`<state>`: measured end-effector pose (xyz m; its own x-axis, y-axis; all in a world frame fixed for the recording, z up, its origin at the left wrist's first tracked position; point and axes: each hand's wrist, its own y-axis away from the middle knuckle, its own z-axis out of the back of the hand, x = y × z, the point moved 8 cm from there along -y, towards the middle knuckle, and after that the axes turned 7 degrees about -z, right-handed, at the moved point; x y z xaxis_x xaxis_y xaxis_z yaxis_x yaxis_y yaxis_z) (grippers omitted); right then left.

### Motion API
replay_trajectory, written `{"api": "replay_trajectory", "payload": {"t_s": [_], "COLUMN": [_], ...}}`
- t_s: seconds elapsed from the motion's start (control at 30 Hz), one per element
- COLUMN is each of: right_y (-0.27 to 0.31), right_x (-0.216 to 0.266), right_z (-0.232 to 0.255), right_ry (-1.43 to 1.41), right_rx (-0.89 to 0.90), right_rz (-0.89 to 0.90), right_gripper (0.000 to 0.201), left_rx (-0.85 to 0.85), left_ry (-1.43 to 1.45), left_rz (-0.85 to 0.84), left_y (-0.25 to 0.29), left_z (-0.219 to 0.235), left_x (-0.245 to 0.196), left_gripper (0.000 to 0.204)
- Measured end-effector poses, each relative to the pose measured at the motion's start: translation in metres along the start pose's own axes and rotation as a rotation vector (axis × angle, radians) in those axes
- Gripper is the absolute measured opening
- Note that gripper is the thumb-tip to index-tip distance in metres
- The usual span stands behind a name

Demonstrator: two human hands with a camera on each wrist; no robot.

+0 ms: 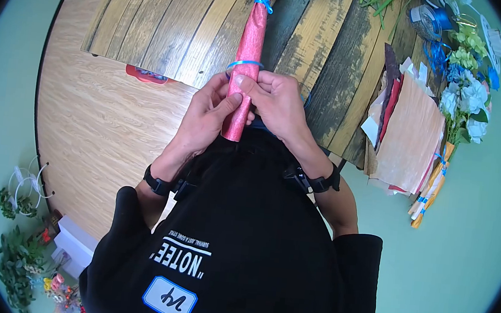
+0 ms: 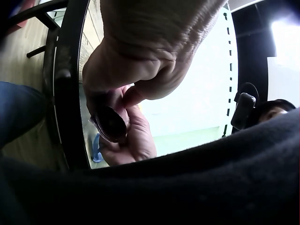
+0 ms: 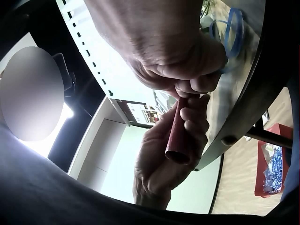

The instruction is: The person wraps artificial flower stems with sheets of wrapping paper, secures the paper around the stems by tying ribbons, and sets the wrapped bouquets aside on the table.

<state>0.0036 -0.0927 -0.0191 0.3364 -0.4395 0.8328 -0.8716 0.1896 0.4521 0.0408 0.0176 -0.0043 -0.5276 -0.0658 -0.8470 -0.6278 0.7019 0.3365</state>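
Note:
A bouquet's stems are rolled in a pink-red paper wrap [image 1: 252, 42], tied near the top with a blue ribbon [image 1: 263, 2]. A second blue ribbon [image 1: 246, 64] circles the wrap just above the fingers. My left hand [image 1: 205, 118] grips the lower wrap from the left, thumb across its front. From the right, my right hand [image 1: 281, 104] pinches the wrap just below the ribbon, thumb lying on the paper. The wrap's open lower end [image 3: 179, 156] faces me in the right wrist view. Most of the fingers behind the wrap are hidden in the head view.
Under the bouquet is a wooden plank table [image 1: 173, 22]. At the right lie stacked paper sheets [image 1: 410, 129], a finished-looking flower bunch [image 1: 466, 105] and a blue ribbon spool [image 1: 435, 20]. Green stems [image 1: 383, 0] lie at the back. A red bin [image 3: 276, 161] stands on the floor.

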Motion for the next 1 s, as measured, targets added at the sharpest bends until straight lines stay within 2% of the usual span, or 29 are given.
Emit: {"api": "replay_trajectory", "payload": {"t_s": [0.1,0.23,0.3,0.33,0.4,0.53,0.6,0.73,0.83,0.93,1.0], "right_y": [0.001,-0.006,-0.007,-0.003,0.006,0.012,0.012,0.02,0.026,0.032,0.033], "right_x": [0.008,0.003,0.003,0.008,0.01,-0.001,-0.001,-0.001,0.001,-0.001,-0.006], "right_z": [-0.003,-0.006,-0.003,0.0,0.008,0.014,0.019,0.028,0.032,0.035,0.035], "right_ry": [0.098,0.076,0.201,0.202,0.521,0.43,0.378,0.434,0.473,0.488,0.49], "right_rx": [-0.072,-0.077,-0.078,-0.077,-0.107,-0.07,-0.09,-0.105,-0.107,-0.116,-0.105], "right_rz": [-0.032,-0.01,0.114,0.109,-0.067,-0.068,-0.002,-0.039,0.022,-0.019,-0.078], "right_gripper": [0.024,0.026,0.029,0.029,0.03,0.027,0.026,0.026,0.026,0.025,0.025], "left_rx": [-0.007,-0.052,-0.138,-0.142,-0.146,-0.126,-0.11,-0.134,-0.189,-0.202,-0.218], "left_ry": [-0.025,-0.073,-0.147,-0.144,-0.145,-0.128,-0.137,-0.144,-0.158,-0.213,-0.233], "left_rz": [-0.07,-0.107,-0.139,-0.136,-0.129,-0.104,-0.076,-0.129,-0.117,-0.08,-0.125], "left_y": [-0.003,-0.004,-0.002,-0.002,-0.004,-0.004,-0.005,-0.004,-0.003,-0.002,-0.003], "left_z": [0.0,0.005,0.015,0.018,0.026,0.033,0.037,0.04,0.045,0.049,0.05], "left_x": [0.0,-0.003,-0.005,-0.005,-0.005,-0.001,0.001,-0.004,-0.005,0.0,-0.002], "left_gripper": [0.049,0.053,0.051,0.051,0.044,0.043,0.045,0.047,0.045,0.039,0.022]}}
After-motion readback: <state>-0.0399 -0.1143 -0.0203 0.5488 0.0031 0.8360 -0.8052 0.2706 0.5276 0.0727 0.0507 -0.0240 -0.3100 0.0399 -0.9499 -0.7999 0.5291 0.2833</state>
